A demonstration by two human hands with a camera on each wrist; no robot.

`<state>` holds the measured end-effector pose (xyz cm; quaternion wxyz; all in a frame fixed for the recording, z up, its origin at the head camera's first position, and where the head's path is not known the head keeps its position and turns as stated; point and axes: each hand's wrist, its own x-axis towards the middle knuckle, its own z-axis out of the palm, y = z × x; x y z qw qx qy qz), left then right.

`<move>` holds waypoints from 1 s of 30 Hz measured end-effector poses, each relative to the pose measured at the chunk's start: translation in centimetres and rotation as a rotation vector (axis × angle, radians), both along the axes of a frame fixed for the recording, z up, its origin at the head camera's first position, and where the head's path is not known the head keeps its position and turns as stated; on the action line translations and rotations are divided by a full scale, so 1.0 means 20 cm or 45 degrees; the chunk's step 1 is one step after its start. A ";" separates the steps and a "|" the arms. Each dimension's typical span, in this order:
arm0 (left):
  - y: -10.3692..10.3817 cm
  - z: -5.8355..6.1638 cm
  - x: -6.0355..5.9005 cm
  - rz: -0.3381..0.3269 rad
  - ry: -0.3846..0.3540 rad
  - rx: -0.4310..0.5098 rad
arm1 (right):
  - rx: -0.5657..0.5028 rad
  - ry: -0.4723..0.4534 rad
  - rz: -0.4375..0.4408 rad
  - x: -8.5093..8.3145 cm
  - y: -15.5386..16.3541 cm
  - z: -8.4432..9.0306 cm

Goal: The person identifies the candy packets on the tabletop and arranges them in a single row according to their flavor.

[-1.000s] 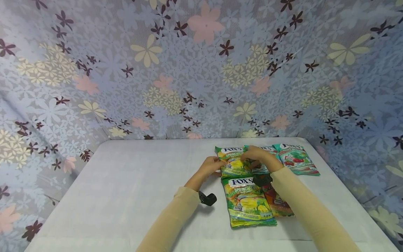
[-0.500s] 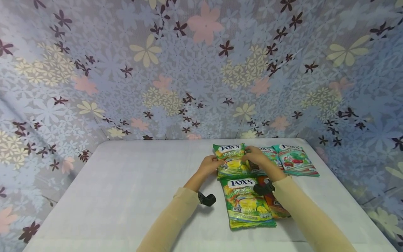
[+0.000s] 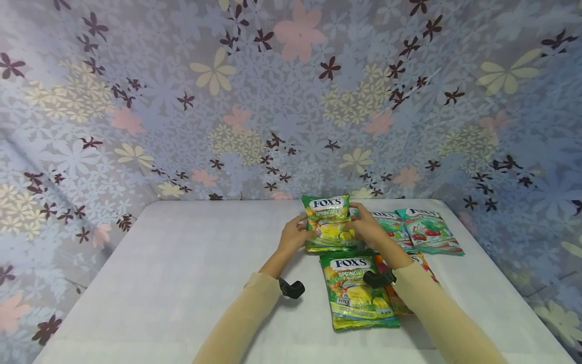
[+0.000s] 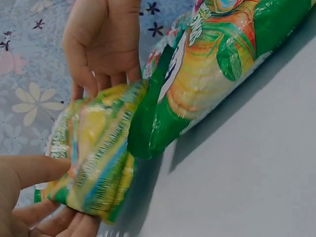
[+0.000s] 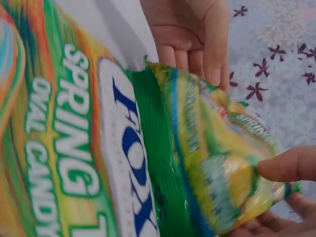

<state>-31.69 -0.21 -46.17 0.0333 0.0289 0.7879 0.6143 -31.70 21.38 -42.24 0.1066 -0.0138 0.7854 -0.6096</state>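
The landmark here is the raised green candy bag [image 3: 328, 222], which is held above the white surface [image 3: 182, 283] near its far edge. To the left of this bag is the left hand [image 3: 294, 236]; its fingers [image 4: 44, 170] are curled on the bag's left edge, thumb on the front and the other fingers behind. On the wrist behind this hand sits a small black camera [image 3: 291, 288]. The bag itself stands almost upright, with the white logo at the top, and its lower edge is just above a second green candy bag [image 3: 356, 290], which lies flat on the surface, nearer to the person. To the right of the raised bag is the right hand [image 3: 369, 228], whose fingers [image 5: 289, 165] grip the right edge in the same way. Further right of the raised bag, two teal candy bags [image 3: 416, 230] lie flat side by side on the surface. An orange bag [image 3: 425, 263] shows partly under the right forearm.
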 end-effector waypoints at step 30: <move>-0.27 0.11 0.15 -0.178 0.138 0.248 | -0.383 0.074 0.039 0.22 -0.12 0.00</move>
